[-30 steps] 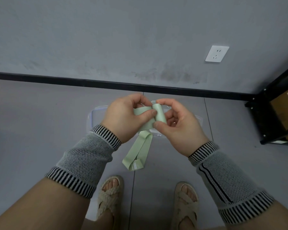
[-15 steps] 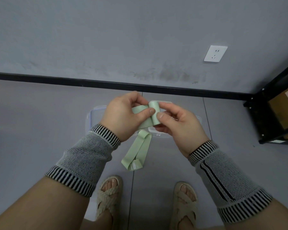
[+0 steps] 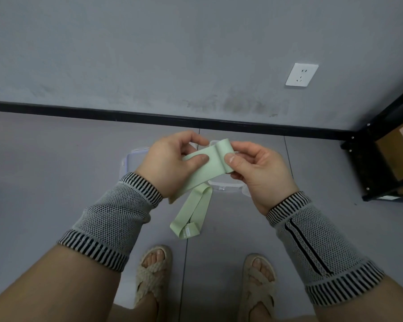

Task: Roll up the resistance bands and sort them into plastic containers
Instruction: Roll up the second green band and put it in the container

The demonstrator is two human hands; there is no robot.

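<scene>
While both forearms reach forward from the bottom corners of the view, the two hands meet in front of the body, raised above the floor (image 3: 56, 163). The left hand (image 3: 170, 163) has its back toward the camera, fingers curled, with the thumb pressed flat on the pale green resistance band (image 3: 207, 169) so that the strip is pinched against the fingers behind it. Just to its right, the right hand (image 3: 258, 170) faces it palm-in; its thumb and curled fingers grip the small rolled end of the band, which stands at the top of the strip between the two hands. From the left hand's palm the free length of the band hangs down and toward the body, folded into a doubled loop whose lower end carries a small pale label, dangling between the wrists and above the feet.

Each wrist wears a grey knitted sleeve (image 3: 112, 219) with black-and-white striped cuffs. Beyond and beneath the hands, on the floor, lies a clear plastic container (image 3: 133, 159), mostly hidden behind them; its contents cannot be made out. Below the hands, two feet in woven sandals (image 3: 152, 273) stand on the floor.
</scene>
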